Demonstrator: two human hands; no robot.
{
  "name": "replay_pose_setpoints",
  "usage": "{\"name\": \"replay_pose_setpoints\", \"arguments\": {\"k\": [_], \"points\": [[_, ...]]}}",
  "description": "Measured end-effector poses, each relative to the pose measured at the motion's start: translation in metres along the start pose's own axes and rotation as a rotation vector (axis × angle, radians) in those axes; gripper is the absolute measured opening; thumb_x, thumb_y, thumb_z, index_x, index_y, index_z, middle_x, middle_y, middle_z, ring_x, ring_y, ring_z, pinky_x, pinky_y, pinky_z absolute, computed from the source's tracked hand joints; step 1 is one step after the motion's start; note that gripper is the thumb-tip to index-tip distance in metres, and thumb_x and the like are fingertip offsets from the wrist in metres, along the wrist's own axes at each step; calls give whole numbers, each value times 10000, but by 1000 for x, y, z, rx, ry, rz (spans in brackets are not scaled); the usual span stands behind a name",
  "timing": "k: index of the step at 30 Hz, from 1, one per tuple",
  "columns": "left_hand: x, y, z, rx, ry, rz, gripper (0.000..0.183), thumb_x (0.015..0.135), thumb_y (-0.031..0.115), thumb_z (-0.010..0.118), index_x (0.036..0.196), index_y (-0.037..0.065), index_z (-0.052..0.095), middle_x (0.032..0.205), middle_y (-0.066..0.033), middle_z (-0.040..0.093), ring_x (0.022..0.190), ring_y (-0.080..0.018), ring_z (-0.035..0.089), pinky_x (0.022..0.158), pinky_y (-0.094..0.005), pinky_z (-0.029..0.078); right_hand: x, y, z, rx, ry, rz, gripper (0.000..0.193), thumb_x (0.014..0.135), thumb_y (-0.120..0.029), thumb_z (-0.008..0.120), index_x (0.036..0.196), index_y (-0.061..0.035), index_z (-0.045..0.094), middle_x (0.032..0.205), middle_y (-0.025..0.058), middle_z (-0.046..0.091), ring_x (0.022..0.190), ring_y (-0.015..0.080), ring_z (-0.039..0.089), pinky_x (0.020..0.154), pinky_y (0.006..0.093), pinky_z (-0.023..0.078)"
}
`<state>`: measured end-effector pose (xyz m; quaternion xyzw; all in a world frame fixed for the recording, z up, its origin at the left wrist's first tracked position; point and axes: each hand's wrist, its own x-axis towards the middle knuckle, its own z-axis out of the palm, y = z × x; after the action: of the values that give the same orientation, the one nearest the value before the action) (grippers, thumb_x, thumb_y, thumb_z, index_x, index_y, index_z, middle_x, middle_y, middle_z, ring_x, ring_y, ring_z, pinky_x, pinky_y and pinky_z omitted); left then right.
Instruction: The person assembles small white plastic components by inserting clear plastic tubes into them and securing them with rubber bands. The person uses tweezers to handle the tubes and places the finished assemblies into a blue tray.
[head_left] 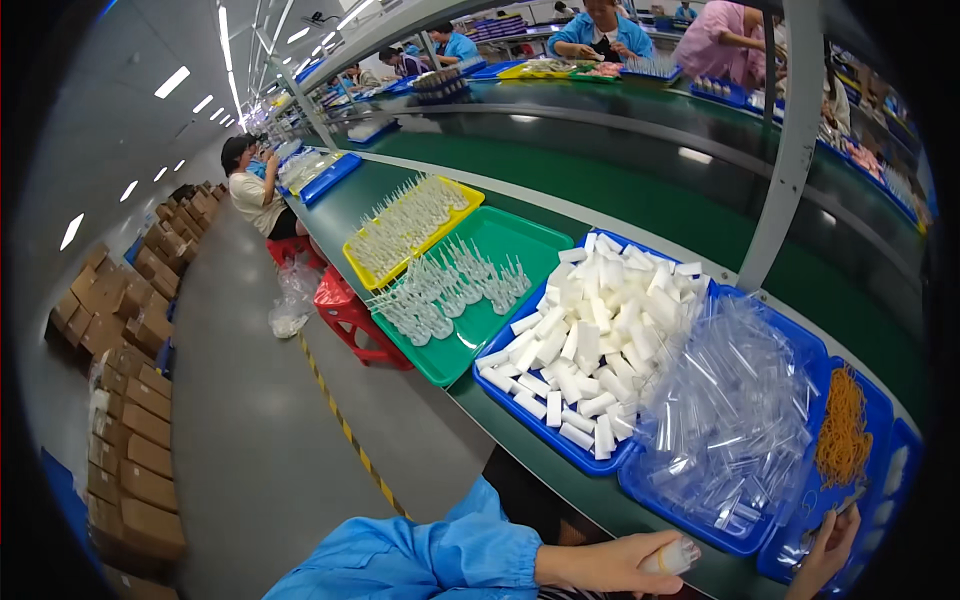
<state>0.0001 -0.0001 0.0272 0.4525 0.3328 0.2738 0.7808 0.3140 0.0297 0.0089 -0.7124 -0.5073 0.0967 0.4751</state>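
My left hand (pixel 612 565) comes out of a blue sleeve and is closed round a small clear plastic tube (pixel 686 552) with something white inside. At the lower right, my right hand (pixel 832 545) is over the edge of a blue tray with orange rubber bands (pixel 843 430). Its fingers look pinched by a small greyish thing that I cannot make out. Nearest my left hand is a blue tray of clear plastic tubes (pixel 730 430). Beyond that, white foam blocks (pixel 590 340) are heaped in another blue tray.
A green tray (pixel 535 240) and a yellow tray (pixel 470 193) hold rows of pale thin-tipped pieces. A metal post (pixel 790 170) rises behind the trays beside a green conveyor belt (pixel 560 150). Red stools (pixel 350 310) and a seated person (pixel 255 195) are at left, with stacked cartons (pixel 140 430) across the aisle.
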Motion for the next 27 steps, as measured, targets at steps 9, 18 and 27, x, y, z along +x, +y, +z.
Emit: {"name": "replay_pose_setpoints", "arguments": {"k": [9,18,27], "points": [[9,-1,-7,-77,-48,175,352,930,231,714,1168,7,583,1008,-64,655,904,-126,627,755,-279,523,0,-24,-9,-540,-73,-374,289,935,-171,686,1180,-20,657,872,109,623,761,249,616,642,345,497],[1,17,-1,316,144,253,754,738,224,885,1334,14,473,962,-112,702,904,-172,666,758,-299,537,-57,-101,13,314,-875,-204,308,902,-1,620,1206,48,608,1195,128,595,1011,224,618,868,329,508],[-14,8,-15,264,196,540,453,859,79,762,1274,-12,606,1110,-149,661,992,-206,663,821,-311,557,-54,-87,15,609,-755,-51,283,883,-9,666,1157,55,632,1139,117,623,1006,203,618,880,312,493]]}}
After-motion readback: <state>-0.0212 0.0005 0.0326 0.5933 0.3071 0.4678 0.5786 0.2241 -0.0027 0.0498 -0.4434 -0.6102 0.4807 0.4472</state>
